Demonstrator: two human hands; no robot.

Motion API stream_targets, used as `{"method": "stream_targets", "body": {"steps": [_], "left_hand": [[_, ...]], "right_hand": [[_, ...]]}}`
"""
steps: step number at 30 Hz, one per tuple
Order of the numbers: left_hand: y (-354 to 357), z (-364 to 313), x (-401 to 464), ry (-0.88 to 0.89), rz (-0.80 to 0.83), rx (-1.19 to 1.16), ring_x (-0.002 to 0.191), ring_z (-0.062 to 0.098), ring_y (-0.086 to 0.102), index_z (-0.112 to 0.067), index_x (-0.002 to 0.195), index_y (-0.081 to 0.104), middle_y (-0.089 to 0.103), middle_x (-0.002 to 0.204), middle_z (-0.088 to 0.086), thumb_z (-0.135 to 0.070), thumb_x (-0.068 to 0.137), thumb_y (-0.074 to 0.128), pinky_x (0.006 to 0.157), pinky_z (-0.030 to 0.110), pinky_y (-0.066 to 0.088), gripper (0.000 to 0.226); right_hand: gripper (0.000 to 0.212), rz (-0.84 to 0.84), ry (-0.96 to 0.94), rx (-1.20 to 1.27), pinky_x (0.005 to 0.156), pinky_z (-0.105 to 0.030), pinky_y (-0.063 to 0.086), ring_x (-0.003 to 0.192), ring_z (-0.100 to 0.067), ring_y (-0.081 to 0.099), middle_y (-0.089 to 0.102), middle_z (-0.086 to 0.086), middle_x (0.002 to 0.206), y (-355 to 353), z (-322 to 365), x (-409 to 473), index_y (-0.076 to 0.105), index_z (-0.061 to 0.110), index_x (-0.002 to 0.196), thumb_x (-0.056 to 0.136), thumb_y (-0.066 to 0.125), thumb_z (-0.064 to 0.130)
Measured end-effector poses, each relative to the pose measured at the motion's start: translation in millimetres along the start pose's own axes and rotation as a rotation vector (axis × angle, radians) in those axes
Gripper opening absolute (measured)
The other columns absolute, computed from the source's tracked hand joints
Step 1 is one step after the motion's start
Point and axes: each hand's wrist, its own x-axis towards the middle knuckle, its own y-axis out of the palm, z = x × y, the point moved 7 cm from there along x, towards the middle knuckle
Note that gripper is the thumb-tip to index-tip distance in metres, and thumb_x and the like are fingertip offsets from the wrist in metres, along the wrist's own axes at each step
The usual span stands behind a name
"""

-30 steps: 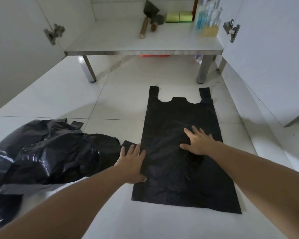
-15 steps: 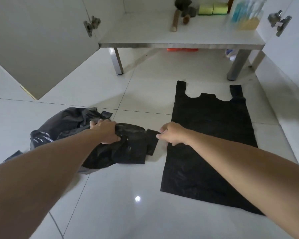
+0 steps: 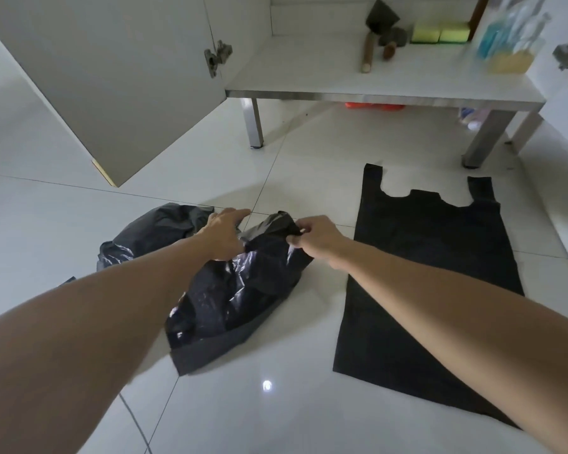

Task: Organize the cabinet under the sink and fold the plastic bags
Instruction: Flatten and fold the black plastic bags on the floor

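A crumpled, shiny black plastic bag [image 3: 236, 290] lies on the white tiled floor in front of me. My left hand [image 3: 223, 235] grips its top from the left. My right hand [image 3: 315, 239] pinches a raised fold of the same bag from the right. More crumpled black plastic [image 3: 154, 231] sits behind my left forearm. To the right, a black T-shirt bag [image 3: 433, 273] lies spread flat on the tiles, handles pointing toward the open cabinet [image 3: 374, 97], with neither hand touching it.
The cabinet floor stands on metal legs [image 3: 254, 126]. On it are a brush [image 3: 369, 50], yellow-green sponges [image 3: 440, 34] and blurred bottles [image 3: 509, 40]. The left door [image 3: 112, 77] hangs open over the tiles. An orange object [image 3: 373, 107] lies under the cabinet.
Both hands left the flat bag and moved left to the crumpled pile. They now have one crumpled bag pulled nearer and partly raised. My view has swung left.
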Motion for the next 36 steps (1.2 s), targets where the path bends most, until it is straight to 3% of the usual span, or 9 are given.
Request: {"method": "stream_targets", "body": {"steps": [4, 6, 9, 14, 21, 25, 28, 32, 36], "left_hand": [[-12, -43, -6, 0.113, 0.058, -0.263, 0.121, 0.020, 0.048, -0.031, 0.143, 0.043, 0.043, 0.143, -0.002, -0.003, 0.078, 0.066, 0.089, 0.028, 0.046, 0.074], [-22, -62, -9, 0.165, 0.044, -0.337, 0.087, 0.015, 0.055, -0.019, 0.114, 0.065, 0.062, 0.110, -0.002, -0.004, 0.078, 0.070, 0.067, 0.019, 0.043, 0.039], [-34, -82, -12, 0.205, -0.027, -0.400, 0.076, 0.018, 0.055, -0.016, 0.078, 0.065, 0.065, 0.082, 0.004, -0.009, 0.082, 0.071, 0.069, 0.025, 0.043, 0.010], [-69, -101, -18, 0.136, -0.300, -0.490, 0.063, 0.013, 0.053, -0.010, 0.090, 0.063, 0.063, 0.083, 0.004, -0.010, 0.092, 0.059, 0.048, 0.016, 0.043, 0.005], [-90, -129, -46, 0.308, -0.762, -0.178, 0.109, 0.022, 0.045, -0.009, 0.104, 0.053, 0.049, 0.118, 0.007, -0.048, 0.086, 0.063, 0.092, 0.033, 0.040, 0.044], [-42, -153, -68, 0.618, -0.621, 0.102, 0.109, 0.023, 0.046, -0.008, 0.121, 0.048, 0.045, 0.125, 0.010, -0.093, 0.064, 0.041, 0.097, 0.042, 0.045, 0.103], [-2, -152, -65, 0.532, -0.439, 0.359, 0.133, 0.028, 0.031, -0.012, 0.145, 0.028, 0.026, 0.149, 0.010, -0.102, 0.050, 0.035, 0.114, 0.049, 0.027, 0.131], [11, -164, -55, 0.424, -0.484, 0.328, 0.137, 0.031, 0.025, -0.011, 0.147, 0.023, 0.020, 0.153, 0.012, -0.094, 0.054, 0.046, 0.115, 0.050, 0.021, 0.127], [-21, -199, -32, 0.399, -0.613, 0.023, 0.128, 0.030, 0.037, -0.017, 0.139, 0.042, 0.035, 0.144, 0.010, -0.062, 0.075, 0.063, 0.106, 0.044, 0.034, 0.081]], "right_hand": [[0.015, -0.031, -0.280, -0.234, 0.074, -0.024, 0.048, 0.083, -0.017, 0.059, 0.067, -0.006, 0.091, -36, 41, -14, 0.072, 0.003, 0.098, 0.095, 0.058, 0.007], [0.015, -0.067, -0.360, -0.296, 0.075, -0.026, 0.044, 0.077, -0.015, 0.056, 0.065, -0.002, 0.081, -54, 51, -19, 0.071, 0.003, 0.089, 0.095, 0.058, 0.006], [0.014, -0.143, -0.418, -0.334, 0.070, -0.027, 0.040, 0.072, -0.019, 0.055, 0.060, 0.000, 0.072, -82, 62, -25, 0.067, 0.003, 0.084, 0.095, 0.058, 0.007], [0.012, -0.325, -0.414, -0.382, 0.076, -0.025, 0.039, 0.085, -0.016, 0.055, 0.060, 0.001, 0.089, -126, 77, -39, 0.062, 0.012, 0.103, 0.096, 0.058, 0.022], [0.018, -0.588, -0.250, -0.197, 0.063, -0.022, 0.038, 0.087, -0.019, 0.054, 0.060, -0.003, 0.101, -176, 87, -40, 0.061, 0.010, 0.109, 0.097, 0.055, 0.022], [0.026, -0.630, -0.103, -0.111, 0.075, -0.026, 0.040, 0.098, -0.027, 0.057, 0.056, -0.009, 0.100, -204, 90, -36, 0.060, 0.005, 0.112, 0.099, 0.044, 0.021], [0.014, -0.531, -0.058, 0.063, 0.094, -0.036, 0.049, 0.102, -0.027, 0.060, 0.057, -0.009, 0.095, -224, 90, -42, 0.061, 0.011, 0.093, 0.096, 0.050, 0.018], [0.015, -0.433, -0.209, 0.363, 0.090, -0.032, 0.049, 0.092, -0.023, 0.060, 0.053, -0.001, 0.085, -242, 119, -65, 0.052, 0.013, 0.083, 0.082, 0.053, 0.029], [0.023, -0.424, -0.339, 0.677, 0.060, -0.021, 0.052, 0.067, -0.011, 0.056, 0.054, 0.002, 0.075, -279, 120, -80, 0.048, 0.015, 0.078, 0.099, 0.040, 0.012]]}}
